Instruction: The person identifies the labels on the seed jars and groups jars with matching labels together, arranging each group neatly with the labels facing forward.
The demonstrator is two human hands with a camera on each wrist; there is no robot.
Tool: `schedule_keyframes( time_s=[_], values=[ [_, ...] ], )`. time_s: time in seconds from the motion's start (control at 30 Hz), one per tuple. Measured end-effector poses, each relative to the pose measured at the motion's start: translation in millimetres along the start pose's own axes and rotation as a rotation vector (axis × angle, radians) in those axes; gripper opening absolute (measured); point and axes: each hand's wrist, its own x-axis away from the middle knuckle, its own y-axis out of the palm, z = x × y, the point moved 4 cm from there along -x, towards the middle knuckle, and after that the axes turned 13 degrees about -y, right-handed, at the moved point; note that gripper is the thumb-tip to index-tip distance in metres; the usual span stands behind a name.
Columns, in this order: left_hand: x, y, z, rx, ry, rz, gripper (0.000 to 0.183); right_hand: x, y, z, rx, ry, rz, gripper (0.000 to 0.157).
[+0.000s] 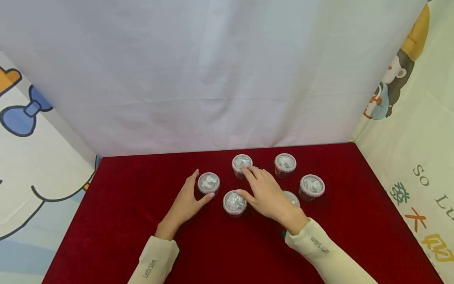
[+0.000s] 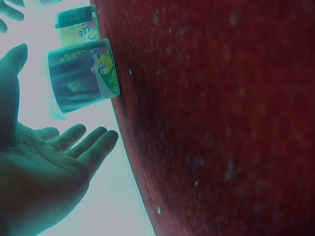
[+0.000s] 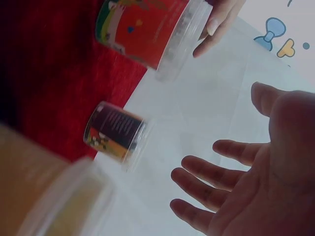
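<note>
Several small round tubs with clear lids and pale rims stand upright on a red cloth. My left hand [image 1: 183,206] spreads its thumb and fingers on either side of the leftmost tub [image 1: 208,182]. In the left wrist view a gap shows between those fingers and a tub with a printed label [image 2: 83,73]. My right hand [image 1: 267,194] reaches over the group, fingers extended, with its thumb near the front tub [image 1: 235,202] and fingertips overlapping the back tub [image 1: 242,161]. Its palm is bare in the right wrist view, beside a red-labelled tub [image 3: 147,29]. Another tub [image 1: 292,198] is partly hidden behind the right hand.
Two more tubs stand to the right, one at the back [image 1: 285,161] and one farther forward [image 1: 312,185]. The red cloth [image 1: 117,221] covers the table. A white curtain [image 1: 213,79] hangs behind it, with printed cloths [image 1: 415,157] at both sides.
</note>
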Motion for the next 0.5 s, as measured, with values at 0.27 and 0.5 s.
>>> schedule_keyframes(
  time_s=[0.27,0.5],
  values=[
    [-1.0,4.4,0.1,0.114,0.010,0.009,0.098,-11,8.1,-8,-0.109,0.042,-0.041,0.067],
    [-3.0,8.5,0.1,0.157,0.002,0.011,0.096,-19,17.1,-13,-0.148,0.074,-0.074,0.071]
  ],
)
